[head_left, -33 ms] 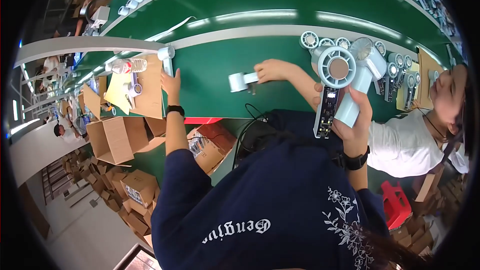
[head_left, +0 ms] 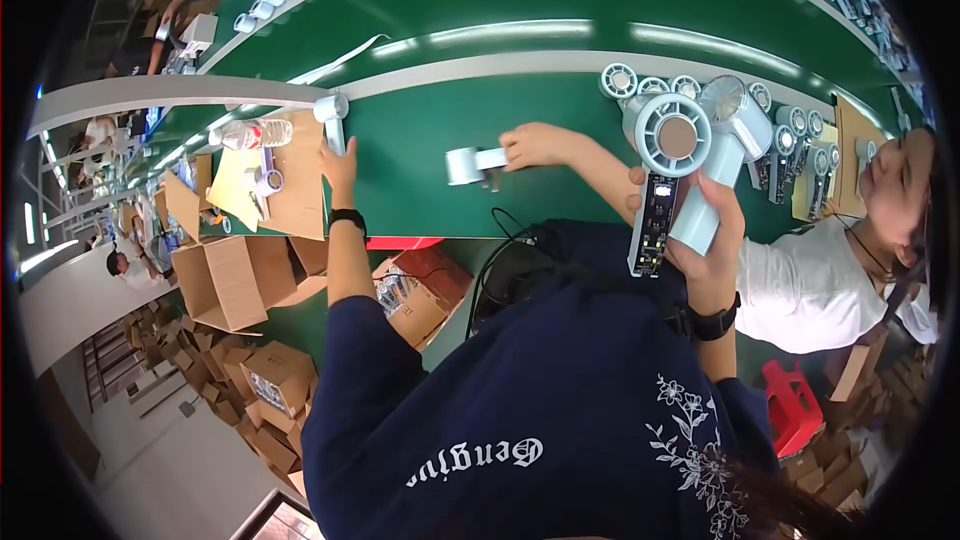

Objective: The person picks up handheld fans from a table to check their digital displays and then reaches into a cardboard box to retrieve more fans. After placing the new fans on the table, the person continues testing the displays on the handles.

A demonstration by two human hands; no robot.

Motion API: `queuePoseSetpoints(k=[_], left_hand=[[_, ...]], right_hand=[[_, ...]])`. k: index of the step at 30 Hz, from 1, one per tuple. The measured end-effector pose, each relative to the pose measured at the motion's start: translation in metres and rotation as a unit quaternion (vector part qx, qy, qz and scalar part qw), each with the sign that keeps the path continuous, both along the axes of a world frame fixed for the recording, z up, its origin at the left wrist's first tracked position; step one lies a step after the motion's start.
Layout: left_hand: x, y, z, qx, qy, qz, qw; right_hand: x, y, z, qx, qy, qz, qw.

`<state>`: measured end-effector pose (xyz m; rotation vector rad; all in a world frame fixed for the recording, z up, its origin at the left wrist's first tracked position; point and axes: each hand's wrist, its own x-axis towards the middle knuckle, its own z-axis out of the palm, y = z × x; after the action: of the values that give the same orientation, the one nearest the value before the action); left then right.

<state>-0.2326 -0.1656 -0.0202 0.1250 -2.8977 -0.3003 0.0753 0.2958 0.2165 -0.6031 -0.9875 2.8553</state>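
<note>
A: Where are the hands?
B: The right hand, at 3 o'clock, is curled from behind around an open fan and a light-blue handle piece beside it. The left hand, at 10 o'clock, is narrowed round the lower handle of a small fan over the green bench; I cannot tell how firmly.

A: What deserves care in that right grip?
B: The circuit board lies bare along the open fan's handle, below its round grille. I'd press only on the plastic edges and keep fingertips off the board's face.

A: And with two pieces in one hand?
B: Probably steady them with the thumb, so neither slips or rubs the board.

A: Anything for the left?
B: A light hold should do, keeping that fan away from the bottle just beyond it, toward 10 o'clock.

A: Whose hand is at 1 o'clock?
B: A co-worker's hand, pinching a pale part near 12. Leave it room.
</note>
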Motion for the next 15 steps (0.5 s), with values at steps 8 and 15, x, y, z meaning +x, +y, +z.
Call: queuePoseSetpoints(k=[8,15], left_hand=[[-0.008,0.021,-0.002,-0.072,-0.017,-0.058,0.996],[0.013,0.036,0.013,-0.062,0.031,-0.132,0.989]], right_hand=[[-0.014,-0.003,-0.007,0.035,-0.045,-0.041,0.998],[-0.018,-0.01,-0.017,0.031,-0.042,-0.026,0.998]])
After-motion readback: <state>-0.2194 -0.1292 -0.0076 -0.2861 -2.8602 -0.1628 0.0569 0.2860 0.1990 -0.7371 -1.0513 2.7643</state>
